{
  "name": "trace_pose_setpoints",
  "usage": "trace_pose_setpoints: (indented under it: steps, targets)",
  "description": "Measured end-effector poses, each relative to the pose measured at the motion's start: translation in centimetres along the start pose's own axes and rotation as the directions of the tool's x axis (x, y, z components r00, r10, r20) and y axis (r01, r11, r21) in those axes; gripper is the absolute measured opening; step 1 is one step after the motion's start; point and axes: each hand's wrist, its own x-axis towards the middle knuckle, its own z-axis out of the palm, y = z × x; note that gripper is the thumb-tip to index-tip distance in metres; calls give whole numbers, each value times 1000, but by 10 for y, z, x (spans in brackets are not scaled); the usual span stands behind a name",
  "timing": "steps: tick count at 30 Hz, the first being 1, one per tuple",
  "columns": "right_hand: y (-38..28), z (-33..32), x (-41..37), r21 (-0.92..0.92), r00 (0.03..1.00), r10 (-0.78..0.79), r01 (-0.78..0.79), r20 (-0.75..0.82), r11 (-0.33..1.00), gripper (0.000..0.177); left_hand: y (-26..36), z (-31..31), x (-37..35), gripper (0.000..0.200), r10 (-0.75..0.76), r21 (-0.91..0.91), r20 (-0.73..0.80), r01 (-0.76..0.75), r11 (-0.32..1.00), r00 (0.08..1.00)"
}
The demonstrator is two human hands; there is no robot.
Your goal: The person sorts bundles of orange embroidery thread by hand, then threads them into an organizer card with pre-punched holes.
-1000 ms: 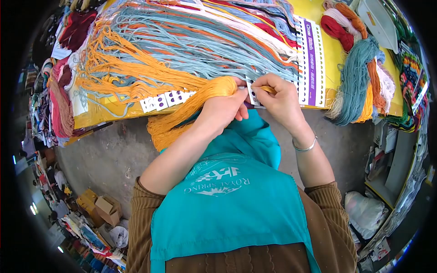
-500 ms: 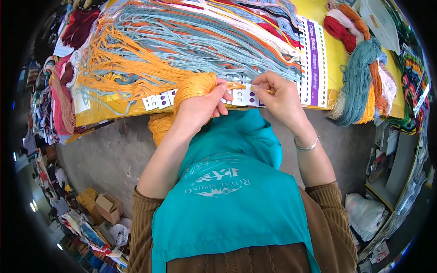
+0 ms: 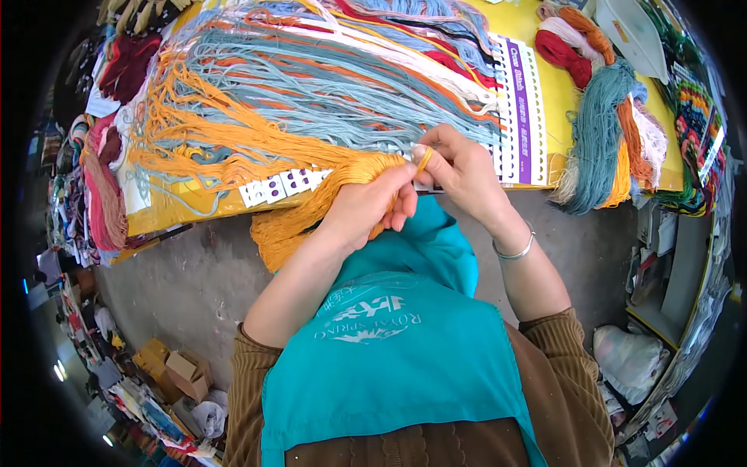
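Observation:
My left hand [image 3: 373, 204] is closed round a thick bundle of orange thread [image 3: 342, 183], which hangs over the table edge and also spreads left across the table. My right hand [image 3: 464, 173] pinches a small looped strand of that thread between thumb and fingertips, nearly touching the left fingers. Behind both hands, long teal, white and red threads [image 3: 311, 97] run to a white card with punched holes and a purple stripe [image 3: 523, 109]. Smaller white punched cards [image 3: 292, 183] lie at the near edge, partly covered by orange thread.
The yellow table [image 3: 187, 214] ends just in front of me. Hanks of teal thread [image 3: 603, 140] and red thread [image 3: 562, 58] lie at the right, near a white plastic tray [image 3: 634, 31]. Pink and brown hanks [image 3: 105, 183] hang at the left. Cardboard boxes [image 3: 187, 372] stand on the floor.
My left hand has moved right with the orange bundle, up close to my right hand. The strand in the right fingers now shows as a short loop.

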Motion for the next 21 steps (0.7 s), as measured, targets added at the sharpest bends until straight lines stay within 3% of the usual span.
trace_pose_setpoints:
  steps: [2, 5, 6, 10, 12, 14, 17, 19, 21]
  targets:
    - [2, -6, 1, 78, 997, 25, -31, 73, 997, 32, -5, 1, 10, 31, 41, 155, -50, -32, 987, 998]
    - [7, -7, 1, 356, 993, -35, -8, 113, 934, 26, -4, 13, 12, 25, 162, 360, -93, -119, 925, 982]
    - [8, -8, 0, 424, 988, 20, -84, 152, 902, 27, -4, 13, 13, 23, 198, 467, -92, -133, 874, 976]
    - [7, -15, 1, 295, 983, 19, -73, 181, 953, 29, -10, 8, 27, 20, 430, 696, -29, -291, 656, 902]
    - [13, -8, 1, 282, 990, 9, -49, 142, 958, 31, -6, 7, 27, 18, 390, 513, -64, -305, 802, 919]
    - [9, -11, 1, 166, 988, 37, -62, 149, 984, 28, 7, 2, 16, 19, 149, 55, -86, -145, 988, 985]
    - [-1, -16, 0, 45, 986, 56, -64, 159, 997, 25, 25, -33, -11, 24, 77, -391, -5, -73, 918, 997]
    - [1, -16, 2, 21, 986, 52, -56, 158, 998, 25, 30, -73, -35, 27, 130, -515, 4, -109, 850, 991]
    - [-3, -14, 3, 22, 986, 87, -92, 144, 996, 24, 44, -98, -69, 25, 183, -512, -195, -259, 819, 964]
